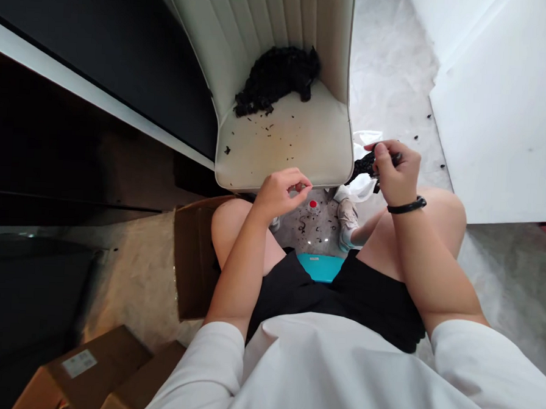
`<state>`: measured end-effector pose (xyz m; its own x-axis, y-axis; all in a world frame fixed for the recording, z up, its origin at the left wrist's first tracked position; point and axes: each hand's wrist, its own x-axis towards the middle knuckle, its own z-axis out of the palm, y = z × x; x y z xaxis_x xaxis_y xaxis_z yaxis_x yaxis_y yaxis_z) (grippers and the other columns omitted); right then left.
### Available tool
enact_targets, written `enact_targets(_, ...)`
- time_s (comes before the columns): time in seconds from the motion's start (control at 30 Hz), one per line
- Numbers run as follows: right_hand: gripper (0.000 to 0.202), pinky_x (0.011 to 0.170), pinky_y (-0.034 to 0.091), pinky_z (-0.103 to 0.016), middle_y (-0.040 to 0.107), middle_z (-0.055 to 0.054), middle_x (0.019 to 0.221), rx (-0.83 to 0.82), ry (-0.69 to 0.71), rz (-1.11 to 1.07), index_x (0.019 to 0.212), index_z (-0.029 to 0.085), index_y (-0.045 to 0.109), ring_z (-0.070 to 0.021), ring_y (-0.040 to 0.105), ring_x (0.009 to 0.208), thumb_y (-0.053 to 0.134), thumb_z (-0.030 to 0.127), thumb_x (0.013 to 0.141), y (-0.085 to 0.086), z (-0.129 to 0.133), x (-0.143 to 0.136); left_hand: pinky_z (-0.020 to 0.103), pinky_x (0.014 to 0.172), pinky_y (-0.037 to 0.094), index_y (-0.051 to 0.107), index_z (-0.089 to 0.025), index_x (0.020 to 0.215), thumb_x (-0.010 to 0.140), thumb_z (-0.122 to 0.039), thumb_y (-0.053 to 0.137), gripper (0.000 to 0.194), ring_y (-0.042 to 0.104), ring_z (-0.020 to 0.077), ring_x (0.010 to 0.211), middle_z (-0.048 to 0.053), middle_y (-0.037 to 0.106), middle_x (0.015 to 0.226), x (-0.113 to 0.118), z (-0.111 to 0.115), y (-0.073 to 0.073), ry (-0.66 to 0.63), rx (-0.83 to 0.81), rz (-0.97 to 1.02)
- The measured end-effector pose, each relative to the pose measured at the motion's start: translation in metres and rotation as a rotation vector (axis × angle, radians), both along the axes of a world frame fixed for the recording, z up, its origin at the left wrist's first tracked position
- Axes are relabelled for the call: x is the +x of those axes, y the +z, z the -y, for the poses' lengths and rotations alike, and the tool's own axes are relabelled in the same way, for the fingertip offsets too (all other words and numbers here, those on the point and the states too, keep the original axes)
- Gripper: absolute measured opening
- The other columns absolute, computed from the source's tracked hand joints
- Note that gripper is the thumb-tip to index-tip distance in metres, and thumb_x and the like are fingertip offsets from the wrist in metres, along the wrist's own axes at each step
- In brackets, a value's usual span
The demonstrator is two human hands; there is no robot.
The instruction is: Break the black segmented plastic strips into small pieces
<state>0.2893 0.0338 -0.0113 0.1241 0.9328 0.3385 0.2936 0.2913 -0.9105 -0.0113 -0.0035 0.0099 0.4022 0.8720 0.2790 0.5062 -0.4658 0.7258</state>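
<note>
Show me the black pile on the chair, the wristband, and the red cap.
black pile [279,76], head view, middle of the heap
wristband [406,206], head view, top of the band
red cap [313,204], head view, its top

Smooth padded chair [299,142], matt cardboard box [192,261]

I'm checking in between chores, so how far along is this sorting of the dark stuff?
Done: a dark pile sits at the back of the chair seat, with crumbs scattered before it. In hand: the right hand grips a dark clump; the left hand pinches a small bit. Left: the white bag behind the right hand; its contents are hidden.
</note>
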Motion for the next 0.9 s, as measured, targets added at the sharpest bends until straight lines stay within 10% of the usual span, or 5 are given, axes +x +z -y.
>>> enact_targets(0.57, 0.058, 0.06, 0.041, -0.037, 0.08, -0.013, 0.086, -0.015, -0.317, 0.146, 0.15, 0.005, 0.074, -0.0157, 0.053, 0.058, 0.071, 0.048, 0.11, -0.027, -0.029, 0.053, 0.032, 0.068, 0.046, 0.083, -0.023, 0.095, 0.101, -0.03, 0.077, 0.011, 0.055, 0.0133, 0.066, 0.002, 0.068, 0.083, -0.005, -0.002, 0.004, -0.013, -0.057, -0.059)
enact_targets(0.73, 0.074, 0.053, 0.035, -0.037, 0.055, -0.001, 0.06, 0.049, -0.228, -0.004, 0.119, 0.014, 0.083, -0.0152, 0.045, 0.048, 0.059, 0.082, 0.106, -0.015, -0.021, 0.05, 0.033, 0.068, 0.046, 0.082, -0.023, 0.093, 0.104, -0.036, 0.074, 0.018, 0.059, 0.0151, 0.068, 0.002, 0.069, 0.081, -0.002, -0.002, 0.002, -0.025, -0.084, -0.094)
enact_targets(0.9, 0.068, 0.057, 0.04, -0.038, 0.061, -0.005, 0.062, -0.066, -0.095, -0.118, 0.106, 0.02, 0.083, -0.0168, 0.049, 0.053, 0.059, 0.084, 0.106, -0.005, -0.014, 0.034, 0.034, 0.072, 0.048, 0.083, -0.023, 0.096, 0.106, -0.034, 0.071, 0.019, 0.061, 0.0153, 0.071, 0.003, 0.072, 0.085, 0.003, -0.003, -0.001, -0.027, -0.101, -0.115)
